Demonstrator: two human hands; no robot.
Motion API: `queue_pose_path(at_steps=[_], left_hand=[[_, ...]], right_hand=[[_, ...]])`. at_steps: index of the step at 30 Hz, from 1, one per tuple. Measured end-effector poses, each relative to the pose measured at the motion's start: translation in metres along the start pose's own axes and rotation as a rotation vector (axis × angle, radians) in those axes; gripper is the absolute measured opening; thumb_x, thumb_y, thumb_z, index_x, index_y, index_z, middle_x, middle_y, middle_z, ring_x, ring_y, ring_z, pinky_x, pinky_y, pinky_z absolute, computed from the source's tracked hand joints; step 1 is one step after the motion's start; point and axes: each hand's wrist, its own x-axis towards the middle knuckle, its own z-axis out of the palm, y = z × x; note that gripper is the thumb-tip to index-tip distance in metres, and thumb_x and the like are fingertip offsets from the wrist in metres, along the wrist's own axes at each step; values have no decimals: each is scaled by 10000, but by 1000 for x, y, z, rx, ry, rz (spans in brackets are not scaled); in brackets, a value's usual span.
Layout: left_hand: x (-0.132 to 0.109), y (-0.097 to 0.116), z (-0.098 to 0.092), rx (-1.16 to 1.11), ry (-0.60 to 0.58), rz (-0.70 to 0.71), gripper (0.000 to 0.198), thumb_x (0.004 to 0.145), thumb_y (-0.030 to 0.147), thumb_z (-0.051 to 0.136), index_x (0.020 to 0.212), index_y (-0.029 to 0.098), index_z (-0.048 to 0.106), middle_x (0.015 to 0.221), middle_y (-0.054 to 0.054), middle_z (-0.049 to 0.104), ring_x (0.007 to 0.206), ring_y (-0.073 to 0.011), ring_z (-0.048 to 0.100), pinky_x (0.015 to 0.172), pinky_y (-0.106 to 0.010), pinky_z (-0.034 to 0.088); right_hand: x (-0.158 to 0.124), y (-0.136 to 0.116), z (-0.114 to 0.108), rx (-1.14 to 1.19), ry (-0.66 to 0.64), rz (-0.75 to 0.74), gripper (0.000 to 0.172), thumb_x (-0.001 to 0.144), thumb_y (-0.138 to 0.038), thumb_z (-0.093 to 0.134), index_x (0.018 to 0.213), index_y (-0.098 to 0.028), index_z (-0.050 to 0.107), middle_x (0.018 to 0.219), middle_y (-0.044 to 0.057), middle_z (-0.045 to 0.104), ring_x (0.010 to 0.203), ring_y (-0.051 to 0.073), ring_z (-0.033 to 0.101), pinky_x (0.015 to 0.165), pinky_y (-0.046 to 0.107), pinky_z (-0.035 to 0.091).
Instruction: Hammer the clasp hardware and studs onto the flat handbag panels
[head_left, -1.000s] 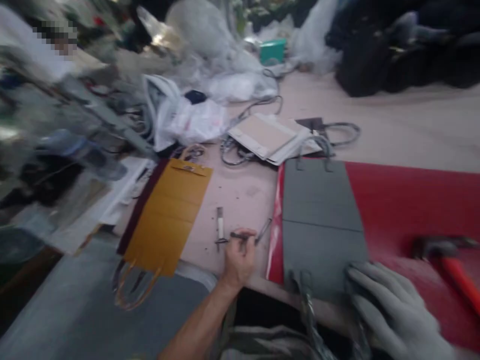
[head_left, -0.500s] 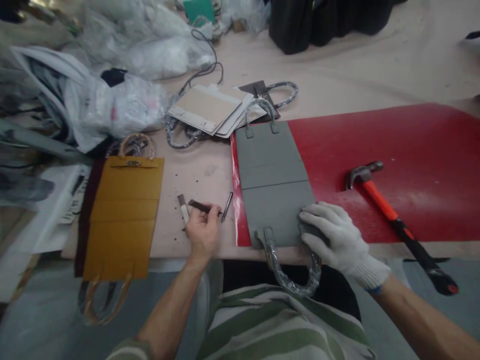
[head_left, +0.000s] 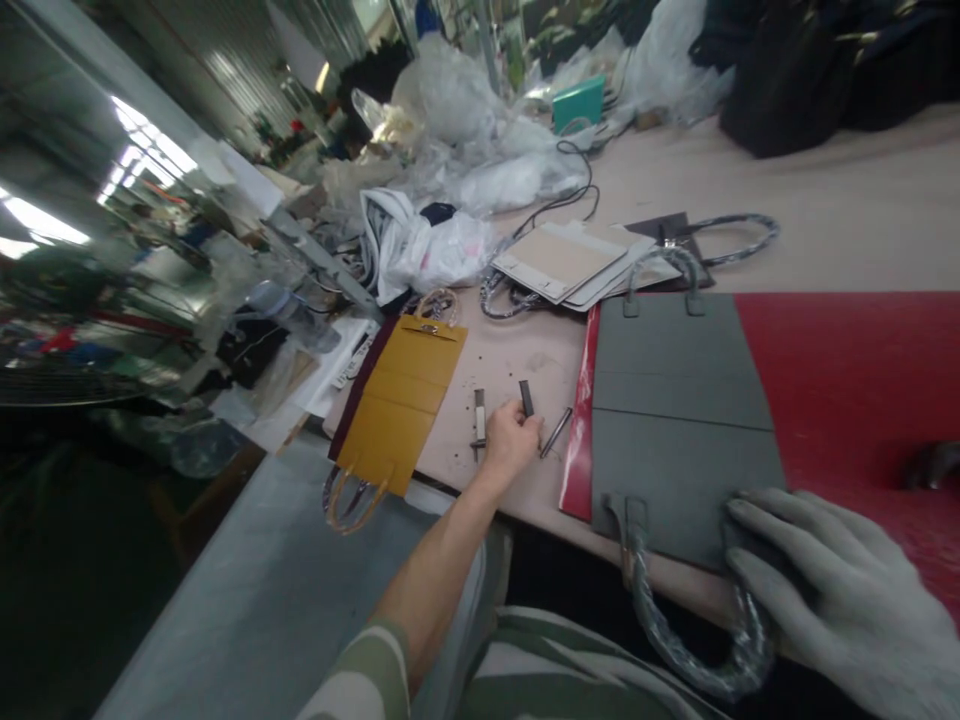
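Observation:
My bare left hand [head_left: 514, 440] pinches a dark flat metal bar [head_left: 526, 398] just above the table. To its left lies a second flat bar [head_left: 480, 412] with a pale middle; to its right lies a thin dark metal rod [head_left: 556, 433]. A flat, unfolded grey bag body [head_left: 679, 450] lies on a red mat [head_left: 847, 380]. My right hand [head_left: 832, 570], in a white knit glove, grips the lower right corner of the bag body by the handle's base. The plastic-wrapped handle [head_left: 697, 665] hangs over the table edge.
A mustard bag body [head_left: 409, 390] overlaps a dark maroon one at left. Pale boards [head_left: 566, 258] and a dark piece with a wrapped handle [head_left: 739, 240] lie behind. A hammer head [head_left: 934, 465] shows at the right edge. Plastic bags [head_left: 465, 160] crowd the back.
The view has swung left, so things sit further right and the hammer is mostly out of frame. The bar in my left hand has turned from sideways to pointing away from me.

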Motion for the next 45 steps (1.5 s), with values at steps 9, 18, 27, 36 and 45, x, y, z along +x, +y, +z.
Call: queue_pose_path(at_steps=[9, 18, 27, 36, 45], left_hand=[[0, 13, -13, 435, 8, 94, 202, 875, 222, 683, 1062, 161, 732, 1028, -132, 782, 1015, -283, 728, 877, -354, 524], [6, 18, -14, 670, -87, 106, 261, 882, 305, 639, 1107, 194, 708, 1067, -146, 772, 1072, -339, 711, 887, -399, 527], [18, 26, -19, 159, -265, -140, 60, 865, 188, 615, 817, 151, 620, 829, -138, 740, 759, -267, 748, 747, -385, 577], [-48, 42, 17, -778, -473, 24, 415, 804, 465, 796, 1015, 169, 594, 936, -79, 778, 819, -199, 760, 807, -347, 605], [-74, 50, 44, -782, -511, 166, 348, 833, 435, 777, 992, 160, 634, 1061, -95, 752, 893, -223, 775, 849, -359, 623]], right_hand=[[5, -19, -11, 4, -28, 79, 324, 957, -407, 571, 1158, -200, 718, 1175, 134, 708, 1092, 354, 623, 936, 544, 524], [7, -25, -15, 51, -49, 115, 314, 928, -356, 617, 1169, -186, 725, 1209, 133, 706, 1117, 337, 617, 994, 545, 504], [8, -25, -16, 30, -53, 97, 313, 939, -360, 608, 1166, -173, 713, 1198, 143, 700, 1110, 334, 615, 997, 542, 503], [4, -42, -21, 97, 1, 268, 274, 954, -332, 602, 1170, -192, 694, 1193, 132, 691, 1131, 331, 611, 1014, 559, 499], [-35, -114, -24, 316, 507, 1058, 268, 957, -415, 613, 1090, -214, 729, 1076, 118, 735, 1030, 315, 699, 968, 523, 567]])
